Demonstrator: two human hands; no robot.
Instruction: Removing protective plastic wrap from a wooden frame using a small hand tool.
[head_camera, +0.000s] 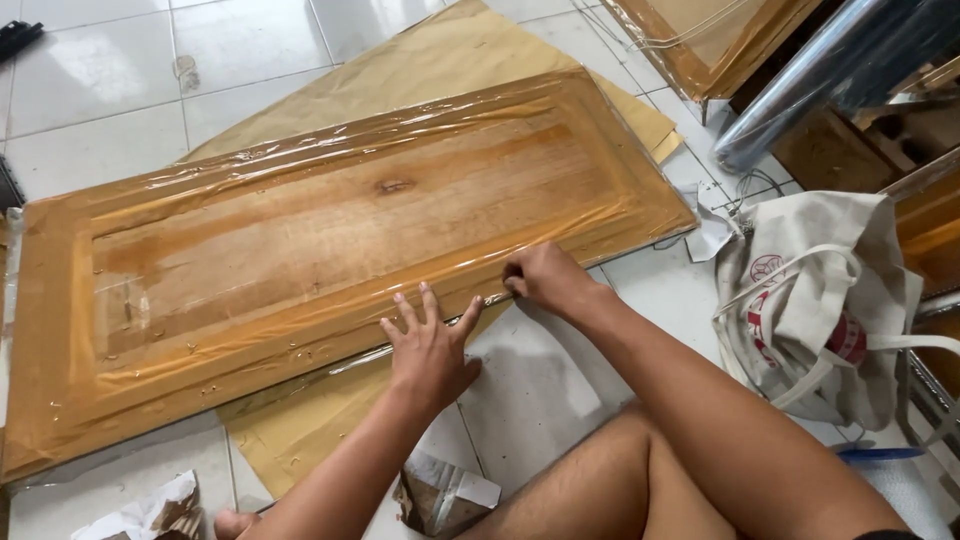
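Clear plastic wrap (330, 215) covers a long wooden door panel (300, 250) that lies flat on brown paper (300, 430) spread over a white tiled floor (110, 90). The panel runs from the lower left up toward the upper right, with its near long edge facing the seated person.

The left hand (430, 345) rests open, fingers spread, pressing down on the wrap at the panel's near edge, roughly at its middle. The right hand (540, 275) is just beside it toward the right corner, closed in a pinch on the wrap where it folds over that same edge. What exactly sits between the fingertips is too small to tell.

The step in hand looks like tightening and smoothing the film along the near edge. The next move probably calls for a steady pull from the pinching hand while the flat palm keeps the film from creeping back, working on toward the right corner.

A cloth bag (810, 300) lies at the right, a roll of film (830, 75) beyond it, and torn scraps (445, 495) near the knee.
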